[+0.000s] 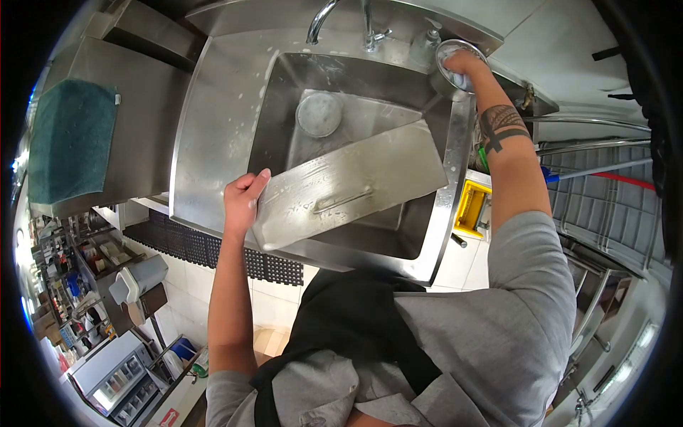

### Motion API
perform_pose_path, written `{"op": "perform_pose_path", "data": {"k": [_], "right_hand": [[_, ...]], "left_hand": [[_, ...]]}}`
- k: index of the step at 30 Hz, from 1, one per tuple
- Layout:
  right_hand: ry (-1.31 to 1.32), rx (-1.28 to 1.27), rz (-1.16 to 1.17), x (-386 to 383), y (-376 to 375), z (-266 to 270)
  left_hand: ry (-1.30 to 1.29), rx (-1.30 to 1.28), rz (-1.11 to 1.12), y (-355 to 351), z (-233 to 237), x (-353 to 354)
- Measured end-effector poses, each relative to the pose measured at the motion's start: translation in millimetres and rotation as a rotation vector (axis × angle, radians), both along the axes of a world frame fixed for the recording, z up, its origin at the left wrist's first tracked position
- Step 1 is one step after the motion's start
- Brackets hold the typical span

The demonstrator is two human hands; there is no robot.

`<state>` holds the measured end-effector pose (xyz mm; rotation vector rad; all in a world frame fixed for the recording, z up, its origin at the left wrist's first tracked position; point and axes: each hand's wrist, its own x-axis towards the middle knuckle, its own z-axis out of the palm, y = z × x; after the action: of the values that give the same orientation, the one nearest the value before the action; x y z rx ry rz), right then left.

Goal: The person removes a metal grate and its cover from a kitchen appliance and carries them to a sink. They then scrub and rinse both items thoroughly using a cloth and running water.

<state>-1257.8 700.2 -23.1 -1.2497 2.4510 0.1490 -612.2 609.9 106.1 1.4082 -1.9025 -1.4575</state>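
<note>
My left hand (243, 199) grips the left end of a wet flat metal panel (370, 171), thumb on top. The panel slants across the sink (441, 220), its right end higher up in view, with a slot-like mark near its lower edge. My right hand (464, 62) reaches down into a round metal pot (446, 84) at the sink's back right corner. Whitish foam or a pale soapy thing shows around those closed fingers; what they hold is partly hidden. Behind the panel, a round greyish container or lid (319, 114) lies on the sink's bottom.
A curved faucet (322, 21) and a tap handle (379, 35) stand behind the sink. Beside the pot is a clear pump bottle (427, 44). A green cloth (75, 139) hangs at left. Below the sink are a black rubber mat (192, 242) and a yellow bin (472, 208).
</note>
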Motion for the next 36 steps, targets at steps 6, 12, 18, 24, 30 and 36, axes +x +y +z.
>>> {"op": "perform_pose_path", "data": {"k": [6,12,18,24,30,36], "right_hand": [[-0.355,0.035,-0.366,36,20,43],[-0.767,-0.323,-0.453,13,43,31],[0.132,-0.488,-0.149,26,48,39],[-0.334,-0.719,-0.679,33,44,45],[-1.048,-1.005,-0.383,167,81,161],[-0.043,-0.72,0.556,325,109,169]], "left_hand": [[0.003,0.018,0.018,-3,-2,0],[-0.039,-0.032,-0.014,-6,1,-4],[-0.022,-0.013,-0.012,-9,4,-6],[-0.051,-0.053,-0.038,-7,4,-4],[-0.119,-0.29,-0.136,-8,6,-7],[-0.15,-0.354,-0.192,-12,8,-6]]}}
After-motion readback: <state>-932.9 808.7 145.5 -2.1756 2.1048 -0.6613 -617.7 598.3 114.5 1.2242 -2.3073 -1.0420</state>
